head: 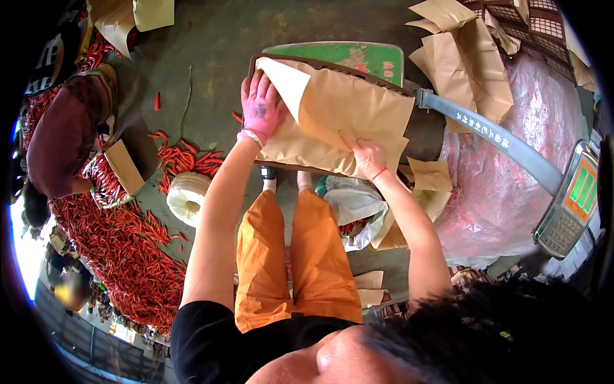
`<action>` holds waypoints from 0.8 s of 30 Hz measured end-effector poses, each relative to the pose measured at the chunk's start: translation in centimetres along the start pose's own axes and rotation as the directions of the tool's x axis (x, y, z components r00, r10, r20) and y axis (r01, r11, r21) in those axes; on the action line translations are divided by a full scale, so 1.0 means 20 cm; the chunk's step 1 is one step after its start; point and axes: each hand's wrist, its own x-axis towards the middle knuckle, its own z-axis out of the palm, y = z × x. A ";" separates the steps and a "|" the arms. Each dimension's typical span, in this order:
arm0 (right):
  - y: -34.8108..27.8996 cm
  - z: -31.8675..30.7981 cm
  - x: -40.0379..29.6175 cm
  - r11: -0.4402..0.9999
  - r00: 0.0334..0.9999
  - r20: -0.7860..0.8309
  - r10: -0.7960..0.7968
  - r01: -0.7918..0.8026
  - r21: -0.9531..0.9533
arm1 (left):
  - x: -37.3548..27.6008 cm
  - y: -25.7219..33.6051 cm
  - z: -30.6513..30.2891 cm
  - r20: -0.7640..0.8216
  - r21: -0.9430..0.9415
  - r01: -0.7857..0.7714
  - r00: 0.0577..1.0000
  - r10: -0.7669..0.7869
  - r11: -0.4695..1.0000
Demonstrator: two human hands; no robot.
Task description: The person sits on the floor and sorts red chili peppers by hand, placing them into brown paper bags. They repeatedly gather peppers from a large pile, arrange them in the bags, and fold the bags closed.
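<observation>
A brown plastic crate (pixel 307 166) stands on a platform scale (pixel 331 53) with a green top. Brown kraft paper (pixel 355 101) covers the crate's inside, and one corner is folded back to show a paler side. In a pink glove with a dark printed mark, my left hand (pixel 261 108) lies flat on the paper at the crate's left end. My bare right hand (pixel 369 156), a red string at its wrist, touches the paper near the crate's front right; whether its fingers pinch the sheet is unclear. What lies under the paper is hidden.
A grey scale post (pixel 494 134) leads to a display (pixel 568 199) on the right. Clear plastic sheeting (pixel 508 192) covers something reddish. Left are a heap of red chillies (pixel 120 254), a tape roll (pixel 187 199) and a bent-over person (pixel 62 139). A white sack (pixel 357 206) lies near my legs.
</observation>
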 end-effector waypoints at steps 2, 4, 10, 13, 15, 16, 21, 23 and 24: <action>-0.01 0.00 0.00 1.000 1.000 0.003 -0.017 0.017 -0.016 | 0.06 -0.03 -0.02 0.108 0.103 0.011 0.994 -0.022 0.995; 0.00 -0.01 0.02 0.999 0.999 -0.007 -0.035 0.035 0.002 | 0.10 -0.05 -0.07 0.241 0.153 0.024 0.968 -0.061 0.988; 0.02 0.04 -0.06 0.999 0.998 0.063 0.029 -0.026 -0.040 | 0.13 -0.11 -0.25 -0.198 -0.015 0.083 0.976 -0.085 0.996; -0.01 0.01 -0.04 1.000 0.999 0.039 0.027 -0.026 -0.010 | 0.30 -0.04 -0.45 0.045 -0.058 -0.277 0.959 0.279 0.959; 0.00 0.00 -0.03 1.000 1.000 0.018 0.000 0.000 0.013 | 0.32 -0.03 -0.47 0.487 -0.069 -0.492 0.742 0.460 0.868; 0.01 0.01 -0.03 1.000 1.000 0.023 -0.004 0.003 0.014 | 0.28 -0.06 -0.45 0.600 -0.139 -0.546 0.617 0.509 0.826; 0.03 -0.02 -0.04 0.999 0.996 0.082 -0.032 0.030 0.028 | -0.10 -0.29 -0.44 0.746 -0.138 -0.664 0.418 0.518 0.735; 0.06 -0.01 -0.04 0.996 0.997 0.055 -0.046 0.042 0.073 | -0.04 -0.12 -0.58 0.823 -0.189 -0.419 0.426 0.376 0.888; 0.08 0.00 -0.06 0.998 0.998 0.043 -0.042 0.039 0.058 | 0.11 0.08 -0.71 0.865 -0.240 -0.099 0.430 0.259 0.966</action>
